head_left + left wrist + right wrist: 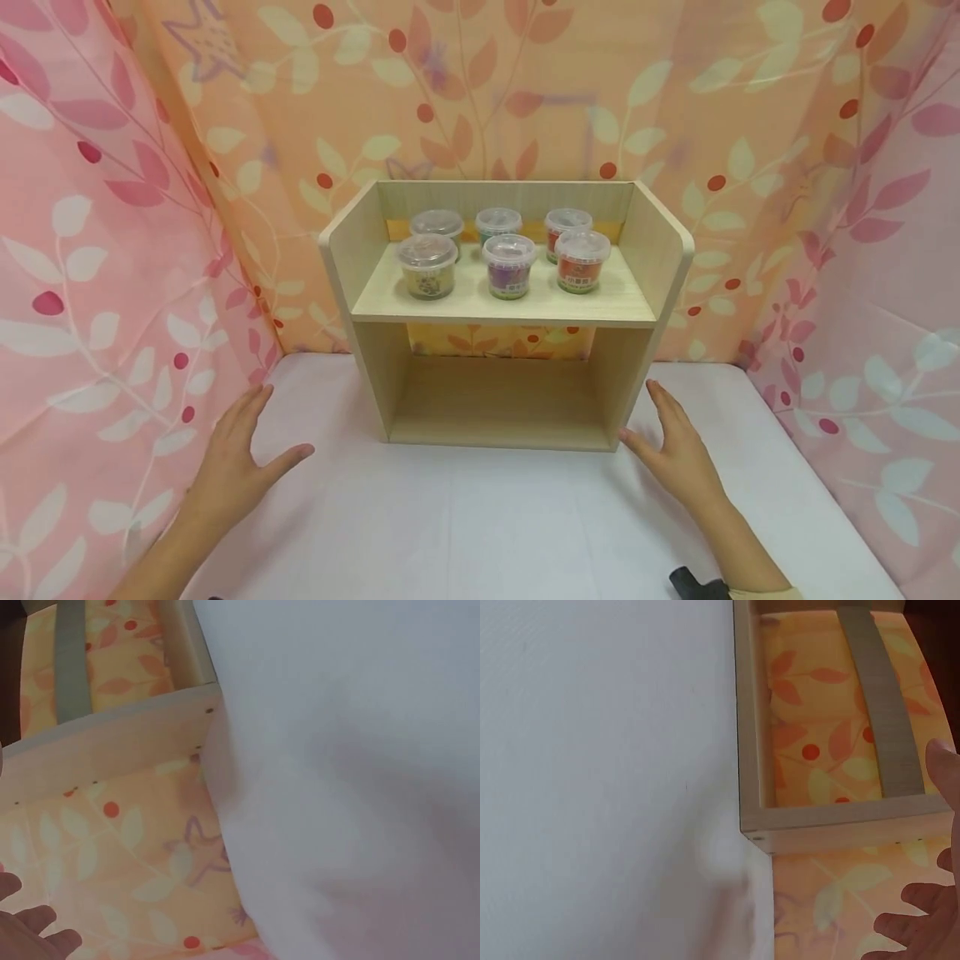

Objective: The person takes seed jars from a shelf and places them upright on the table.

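Note:
A pale wooden two-tier shelf stands on the white table in the head view. On its upper board sit small lidded tubs in two rows. The front row has a yellow tub, a purple tub and an orange-red tub; the back row is partly hidden. Left of the shelf, my left hand hovers apart from it with fingers spread, holding nothing. My right hand is beside the shelf's right side, fingers extended; whether its thumb touches the panel I cannot tell. Both wrist views show the shelf tilted, with fingers at the frame edge.
White cloth covers the table. An orange leaf-patterned curtain hangs behind the shelf, with pink patterned curtains at both sides. A black strap piece shows at the right wrist. The shelf's lower compartment has a bare floor.

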`<state>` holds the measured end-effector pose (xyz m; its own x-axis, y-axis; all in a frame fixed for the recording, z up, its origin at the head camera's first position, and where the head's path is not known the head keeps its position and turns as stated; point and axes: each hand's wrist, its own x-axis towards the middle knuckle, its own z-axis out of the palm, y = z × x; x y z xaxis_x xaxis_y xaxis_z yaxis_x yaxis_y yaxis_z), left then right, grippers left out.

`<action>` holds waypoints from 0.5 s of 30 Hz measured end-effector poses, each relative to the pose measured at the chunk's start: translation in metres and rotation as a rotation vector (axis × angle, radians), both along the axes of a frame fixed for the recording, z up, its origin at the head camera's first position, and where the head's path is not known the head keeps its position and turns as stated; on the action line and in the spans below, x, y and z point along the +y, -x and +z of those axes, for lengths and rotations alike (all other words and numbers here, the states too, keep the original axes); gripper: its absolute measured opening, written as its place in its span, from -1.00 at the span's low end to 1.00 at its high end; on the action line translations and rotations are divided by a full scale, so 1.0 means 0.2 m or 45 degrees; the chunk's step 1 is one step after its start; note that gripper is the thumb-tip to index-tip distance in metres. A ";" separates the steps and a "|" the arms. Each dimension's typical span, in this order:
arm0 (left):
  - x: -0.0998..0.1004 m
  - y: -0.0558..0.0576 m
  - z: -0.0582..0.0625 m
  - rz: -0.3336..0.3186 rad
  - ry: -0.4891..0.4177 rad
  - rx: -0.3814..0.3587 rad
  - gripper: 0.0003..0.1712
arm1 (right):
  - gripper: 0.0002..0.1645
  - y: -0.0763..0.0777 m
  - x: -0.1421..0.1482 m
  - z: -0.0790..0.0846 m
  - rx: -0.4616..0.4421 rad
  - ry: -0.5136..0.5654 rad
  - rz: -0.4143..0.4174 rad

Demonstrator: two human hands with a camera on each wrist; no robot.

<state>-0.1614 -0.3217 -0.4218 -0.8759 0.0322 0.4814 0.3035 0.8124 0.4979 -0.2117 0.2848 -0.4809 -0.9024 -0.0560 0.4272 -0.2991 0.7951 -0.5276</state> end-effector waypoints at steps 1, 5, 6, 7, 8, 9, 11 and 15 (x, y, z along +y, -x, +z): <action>0.01 0.00 0.00 0.000 -0.016 -0.009 0.22 | 0.18 0.00 -0.01 -0.01 -0.015 0.026 0.004; 0.03 -0.01 0.02 0.009 -0.078 -0.026 0.18 | 0.16 0.03 -0.04 -0.02 -0.057 0.135 0.015; 0.03 -0.01 0.02 0.010 -0.091 -0.023 0.17 | 0.15 0.04 -0.05 -0.03 -0.067 0.164 0.017; 0.04 -0.01 0.02 0.011 -0.104 -0.017 0.16 | 0.15 0.04 -0.06 -0.03 -0.084 0.198 0.020; 0.05 -0.01 0.02 0.010 -0.116 -0.007 0.15 | 0.14 0.05 -0.07 -0.04 -0.100 0.238 0.027; 0.05 -0.01 0.03 0.009 -0.126 0.001 0.14 | 0.14 0.06 -0.07 -0.04 -0.121 0.281 0.038; 0.07 -0.02 0.03 0.002 -0.133 0.024 0.12 | 0.14 0.07 -0.09 -0.04 -0.161 0.357 0.056; 0.09 -0.02 0.04 -0.015 -0.145 0.050 0.07 | 0.14 0.09 -0.12 -0.05 -0.234 0.516 0.094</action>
